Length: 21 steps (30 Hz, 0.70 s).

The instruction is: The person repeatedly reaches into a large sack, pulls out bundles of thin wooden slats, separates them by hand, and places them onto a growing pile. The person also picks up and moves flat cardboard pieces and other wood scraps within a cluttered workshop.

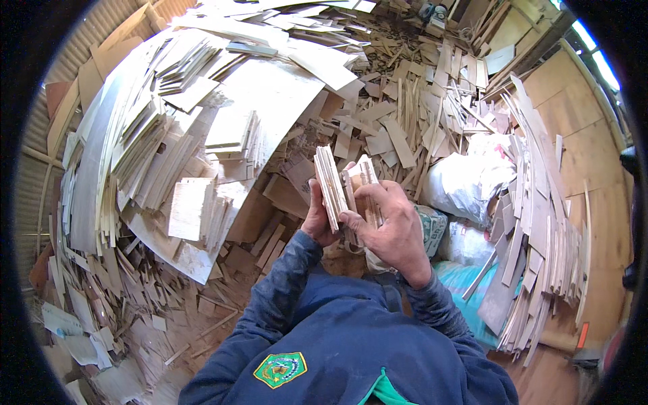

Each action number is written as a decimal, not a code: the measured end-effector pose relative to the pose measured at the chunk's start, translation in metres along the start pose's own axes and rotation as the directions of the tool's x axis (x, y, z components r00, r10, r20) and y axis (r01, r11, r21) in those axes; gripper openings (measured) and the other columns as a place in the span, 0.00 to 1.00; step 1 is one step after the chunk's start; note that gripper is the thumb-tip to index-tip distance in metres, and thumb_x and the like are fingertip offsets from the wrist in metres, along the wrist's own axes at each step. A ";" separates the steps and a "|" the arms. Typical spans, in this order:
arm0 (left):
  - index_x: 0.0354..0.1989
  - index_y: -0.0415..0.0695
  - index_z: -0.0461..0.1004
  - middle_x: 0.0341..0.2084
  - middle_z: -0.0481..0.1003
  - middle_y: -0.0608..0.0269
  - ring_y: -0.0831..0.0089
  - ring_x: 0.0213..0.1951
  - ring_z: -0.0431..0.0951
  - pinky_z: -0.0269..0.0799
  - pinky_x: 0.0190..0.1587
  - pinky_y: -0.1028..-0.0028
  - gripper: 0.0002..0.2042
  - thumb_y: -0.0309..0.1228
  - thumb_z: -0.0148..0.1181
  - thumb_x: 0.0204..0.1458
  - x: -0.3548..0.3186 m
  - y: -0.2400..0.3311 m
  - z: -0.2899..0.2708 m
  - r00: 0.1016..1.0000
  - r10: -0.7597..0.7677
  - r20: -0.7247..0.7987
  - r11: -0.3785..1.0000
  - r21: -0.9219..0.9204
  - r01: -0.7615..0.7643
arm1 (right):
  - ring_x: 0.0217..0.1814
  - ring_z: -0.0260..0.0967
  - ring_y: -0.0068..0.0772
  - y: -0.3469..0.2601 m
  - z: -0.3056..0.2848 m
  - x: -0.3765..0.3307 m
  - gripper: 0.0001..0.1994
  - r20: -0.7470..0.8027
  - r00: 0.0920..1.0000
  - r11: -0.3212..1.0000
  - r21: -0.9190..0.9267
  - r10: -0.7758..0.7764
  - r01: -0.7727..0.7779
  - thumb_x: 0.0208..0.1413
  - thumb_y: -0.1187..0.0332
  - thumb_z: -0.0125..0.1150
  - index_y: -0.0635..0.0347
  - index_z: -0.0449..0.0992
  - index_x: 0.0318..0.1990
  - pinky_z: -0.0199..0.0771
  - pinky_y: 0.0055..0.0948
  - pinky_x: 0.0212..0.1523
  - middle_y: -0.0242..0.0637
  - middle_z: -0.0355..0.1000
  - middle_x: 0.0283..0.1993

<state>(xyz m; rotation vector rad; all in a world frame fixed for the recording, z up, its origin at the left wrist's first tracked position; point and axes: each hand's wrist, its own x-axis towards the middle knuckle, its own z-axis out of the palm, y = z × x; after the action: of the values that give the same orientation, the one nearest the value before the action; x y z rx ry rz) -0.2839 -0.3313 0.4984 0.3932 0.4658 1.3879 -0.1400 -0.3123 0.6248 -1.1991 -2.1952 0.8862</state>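
Navy shirt (331,337) nearest. Left hand (320,224) holds left wood bundle (328,182); right hand (398,228) apparently grips right bundle (366,173), far fingertips hidden. Edges should be aligned, pressure even.

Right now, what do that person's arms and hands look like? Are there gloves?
No gloves: the left fingers and right fingers are bare. The left sleeve and right sleeve are long, reaching about to the wrists, with mottled blue-grey cloth on the forearms and plain navy higher up.
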 end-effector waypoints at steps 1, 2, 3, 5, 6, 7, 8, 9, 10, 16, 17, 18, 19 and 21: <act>0.73 0.54 0.46 0.65 0.62 0.56 0.59 0.62 0.67 0.67 0.62 0.56 0.48 0.75 0.35 0.48 -0.003 0.007 -0.002 1.000 -0.012 0.001 1.000 -0.026 0.012 | 0.46 0.72 0.48 -0.008 0.003 0.002 0.16 0.003 1.000 1.000 0.013 -0.027 0.027 0.49 0.64 0.68 0.58 0.76 0.44 0.72 0.40 0.48 0.48 0.70 0.44; 0.73 0.54 0.47 0.64 0.62 0.56 0.59 0.62 0.67 0.67 0.62 0.56 0.48 0.75 0.35 0.49 -0.004 0.014 -0.005 1.000 -0.025 0.002 0.998 -0.051 0.025 | 0.47 0.72 0.48 -0.015 0.007 0.005 0.16 -0.020 0.999 1.000 0.012 -0.026 0.026 0.49 0.65 0.67 0.58 0.76 0.45 0.72 0.40 0.48 0.48 0.70 0.45; 0.72 0.54 0.47 0.64 0.62 0.57 0.59 0.62 0.67 0.67 0.63 0.56 0.48 0.75 0.35 0.49 -0.007 0.020 -0.008 0.998 -0.052 -0.025 0.997 -0.058 0.051 | 0.47 0.72 0.49 -0.023 0.012 0.006 0.16 -0.053 0.998 0.999 0.019 -0.039 0.040 0.49 0.66 0.66 0.58 0.76 0.46 0.72 0.40 0.49 0.48 0.70 0.45; 0.71 0.52 0.50 0.64 0.63 0.57 0.61 0.61 0.68 0.68 0.62 0.57 0.48 0.74 0.37 0.49 -0.010 0.031 -0.016 0.999 -0.039 0.027 0.990 -0.138 0.042 | 0.48 0.72 0.50 -0.035 0.023 0.009 0.17 -0.109 0.993 0.999 0.001 -0.051 0.051 0.49 0.68 0.64 0.58 0.75 0.48 0.72 0.41 0.50 0.49 0.69 0.48; 0.71 0.52 0.52 0.63 0.64 0.57 0.62 0.61 0.69 0.69 0.61 0.57 0.47 0.74 0.38 0.49 -0.011 0.036 -0.020 0.999 -0.029 0.027 0.992 -0.124 0.032 | 0.49 0.72 0.51 -0.040 0.029 0.009 0.17 -0.128 0.990 0.999 -0.023 -0.051 0.048 0.48 0.69 0.63 0.57 0.75 0.48 0.72 0.41 0.51 0.50 0.68 0.51; 0.69 0.51 0.54 0.61 0.66 0.57 0.62 0.59 0.71 0.70 0.60 0.58 0.47 0.74 0.38 0.49 -0.013 0.041 -0.024 0.999 -0.018 0.036 0.988 -0.151 0.023 | 0.50 0.72 0.51 -0.045 0.034 0.010 0.18 -0.143 0.989 0.999 -0.034 -0.045 0.040 0.48 0.70 0.62 0.57 0.75 0.49 0.72 0.42 0.52 0.51 0.68 0.53; 0.68 0.51 0.57 0.60 0.68 0.57 0.63 0.58 0.72 0.72 0.59 0.59 0.46 0.74 0.38 0.49 -0.015 0.047 -0.027 0.998 -0.060 -0.029 0.989 -0.136 0.055 | 0.52 0.71 0.52 -0.051 0.039 0.010 0.18 -0.185 0.979 0.996 -0.046 -0.088 0.081 0.48 0.70 0.62 0.57 0.75 0.50 0.72 0.42 0.53 0.51 0.66 0.55; 0.67 0.50 0.60 0.58 0.70 0.57 0.63 0.57 0.74 0.73 0.58 0.60 0.46 0.74 0.39 0.49 -0.017 0.052 -0.029 0.989 -0.103 -0.110 0.987 -0.134 0.088 | 0.53 0.70 0.53 -0.056 0.043 0.011 0.19 -0.223 0.967 0.992 -0.045 -0.124 0.117 0.48 0.70 0.61 0.57 0.75 0.50 0.71 0.43 0.54 0.52 0.64 0.58; 0.67 0.50 0.60 0.58 0.70 0.56 0.62 0.57 0.74 0.74 0.57 0.60 0.46 0.74 0.38 0.49 -0.020 0.057 -0.030 0.995 -0.072 -0.069 0.990 -0.129 0.063 | 0.55 0.70 0.54 -0.061 0.046 0.011 0.18 -0.219 0.965 0.988 -0.067 -0.148 0.136 0.48 0.70 0.61 0.56 0.76 0.50 0.71 0.43 0.55 0.53 0.62 0.60; 0.69 0.50 0.55 0.59 0.67 0.53 0.60 0.58 0.72 0.75 0.56 0.59 0.46 0.73 0.36 0.50 -0.035 0.082 -0.031 0.998 -0.039 -0.053 0.999 -0.019 0.038 | 0.61 0.65 0.60 -0.082 0.059 0.019 0.15 -0.109 0.981 0.981 -0.125 -0.162 0.148 0.50 0.67 0.65 0.51 0.78 0.47 0.70 0.44 0.58 0.53 0.58 0.64; 0.69 0.50 0.54 0.60 0.66 0.53 0.60 0.58 0.72 0.76 0.56 0.59 0.46 0.73 0.35 0.51 -0.038 0.085 -0.031 0.998 -0.031 -0.060 0.999 -0.010 0.031 | 0.60 0.66 0.60 -0.084 0.061 0.021 0.16 -0.093 0.980 0.979 -0.121 -0.174 0.162 0.50 0.64 0.66 0.52 0.78 0.47 0.71 0.44 0.57 0.54 0.58 0.64; 0.70 0.49 0.52 0.63 0.63 0.52 0.59 0.60 0.70 0.75 0.56 0.58 0.48 0.75 0.35 0.49 -0.041 0.088 -0.033 0.996 -0.041 -0.083 0.999 -0.010 0.040 | 0.59 0.67 0.60 -0.085 0.063 0.025 0.17 -0.075 0.976 0.973 -0.121 -0.205 0.195 0.49 0.61 0.67 0.52 0.78 0.47 0.72 0.44 0.56 0.56 0.58 0.64; 0.70 0.49 0.51 0.63 0.63 0.52 0.59 0.60 0.69 0.75 0.57 0.58 0.49 0.75 0.34 0.49 -0.043 0.091 -0.034 0.998 -0.045 -0.039 0.999 -0.022 0.045 | 0.58 0.67 0.60 -0.086 0.065 0.028 0.19 -0.059 0.969 0.965 -0.120 -0.239 0.231 0.49 0.59 0.68 0.52 0.78 0.48 0.72 0.44 0.55 0.58 0.57 0.64; 0.71 0.48 0.50 0.64 0.62 0.52 0.58 0.61 0.68 0.74 0.58 0.58 0.50 0.76 0.34 0.48 -0.047 0.097 -0.038 0.998 -0.053 0.042 0.997 -0.045 0.055 | 0.60 0.66 0.58 -0.087 0.068 0.030 0.19 -0.003 0.981 0.980 -0.037 -0.195 0.195 0.48 0.61 0.71 0.51 0.78 0.47 0.71 0.44 0.57 0.53 0.56 0.65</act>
<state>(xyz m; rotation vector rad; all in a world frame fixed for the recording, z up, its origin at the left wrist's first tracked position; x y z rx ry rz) -0.3912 -0.3639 0.5210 0.3682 0.4079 1.3337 -0.2489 -0.3429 0.6458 -0.9800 -2.2862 0.7625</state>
